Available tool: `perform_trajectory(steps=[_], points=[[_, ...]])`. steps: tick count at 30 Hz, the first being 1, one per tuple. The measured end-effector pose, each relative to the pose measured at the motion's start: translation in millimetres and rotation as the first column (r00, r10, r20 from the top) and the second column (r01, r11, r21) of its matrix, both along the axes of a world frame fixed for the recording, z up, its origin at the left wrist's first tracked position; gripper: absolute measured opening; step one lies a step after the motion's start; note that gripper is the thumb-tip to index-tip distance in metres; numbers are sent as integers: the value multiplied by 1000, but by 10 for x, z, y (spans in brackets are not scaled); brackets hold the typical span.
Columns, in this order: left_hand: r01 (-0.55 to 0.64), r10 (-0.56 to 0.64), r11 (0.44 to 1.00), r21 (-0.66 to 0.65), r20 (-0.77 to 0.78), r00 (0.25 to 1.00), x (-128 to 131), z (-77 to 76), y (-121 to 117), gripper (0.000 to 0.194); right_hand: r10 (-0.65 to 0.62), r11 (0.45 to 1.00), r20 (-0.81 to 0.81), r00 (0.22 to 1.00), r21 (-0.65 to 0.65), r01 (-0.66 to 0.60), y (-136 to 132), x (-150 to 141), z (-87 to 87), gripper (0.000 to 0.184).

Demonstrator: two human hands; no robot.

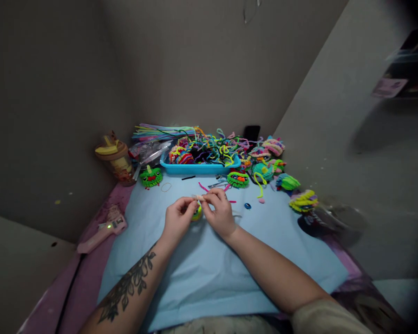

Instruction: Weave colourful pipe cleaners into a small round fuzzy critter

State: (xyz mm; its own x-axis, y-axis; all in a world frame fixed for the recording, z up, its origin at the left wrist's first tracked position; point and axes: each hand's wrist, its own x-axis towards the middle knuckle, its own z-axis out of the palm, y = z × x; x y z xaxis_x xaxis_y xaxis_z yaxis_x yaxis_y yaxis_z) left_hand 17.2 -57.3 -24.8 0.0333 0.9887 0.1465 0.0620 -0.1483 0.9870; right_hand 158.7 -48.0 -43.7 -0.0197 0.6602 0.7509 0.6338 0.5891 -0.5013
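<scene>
In the middle of the head view, my left hand point(179, 215) and my right hand point(218, 211) meet over a blue cloth. Between their pinched fingertips is a small pale pipe cleaner piece point(199, 198), mostly covered by the fingers. Just below it, a yellow-green fuzzy piece point(197, 213) shows partly behind my left thumb; whether it is touched I cannot tell. Pink pipe cleaner bits point(204, 187) lie around my right hand. A blue round piece point(247, 206) rests to the right of it.
A blue tray point(200, 170) at the back overflows with colourful pipe cleaners. Finished-looking fuzzy figures, such as a green one point(151, 177) and a yellow-purple one point(303, 201), sit at both sides. A pink glue gun point(104, 234) and a lidded cup point(116, 160) stand left.
</scene>
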Motion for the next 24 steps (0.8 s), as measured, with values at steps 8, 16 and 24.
perform_trajectory(steps=[8, 16, 24], points=[[-32, 35, 999, 31, -79, 996, -2, 23, -11, 23, -25, 997, 65, 998, 69, 20, -19, -16, 19, 10], [-85, 93, 994, 67, -134, 987, -8, 37, -21, 24, 37, 999, 33, 999, 1, -37, -17, -49, -64, 6], [-80, 102, 986, 143, -147, 984, -19, 19, -10, 18, 154, 987, 71, 986, -62, -149, -29, 6, 3, 23]])
